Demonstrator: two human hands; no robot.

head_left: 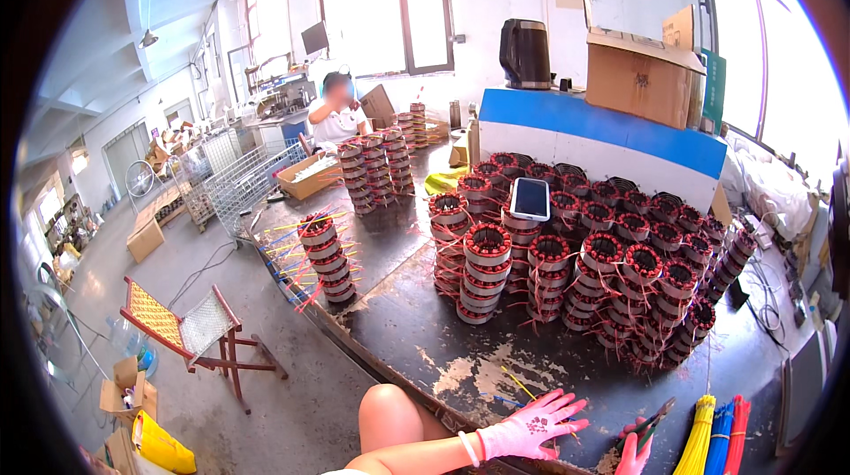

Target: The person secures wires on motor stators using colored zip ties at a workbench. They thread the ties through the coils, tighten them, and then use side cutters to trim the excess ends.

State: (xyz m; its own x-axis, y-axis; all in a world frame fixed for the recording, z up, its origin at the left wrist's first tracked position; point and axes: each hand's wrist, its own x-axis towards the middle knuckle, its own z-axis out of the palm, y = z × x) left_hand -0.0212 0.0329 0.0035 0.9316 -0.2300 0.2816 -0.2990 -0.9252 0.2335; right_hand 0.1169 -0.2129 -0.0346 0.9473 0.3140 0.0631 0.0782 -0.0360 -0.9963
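My left hand (531, 424), in a pink glove, lies flat with fingers spread on the dark worktable (425, 333) near its front edge, holding nothing. A yellow cable tie (518, 383) lies just beyond its fingers. My right hand (634, 453), also gloved pink, grips a pair of dark pliers (652, 419) at the bottom edge. Stacks of motor stators (575, 262) with red windings fill the table ahead of both hands. A smartphone (530, 199) rests on top of one stack.
Bundles of yellow, blue and red cable ties (717, 435) lie to the right of my right hand. More stator stacks (328, 258) stand at the left table edge. Another person (336, 116) sits at the far end. A folding chair (199, 329) stands on the floor left. A cardboard box (639, 77) and kettle (525, 54) sit behind.
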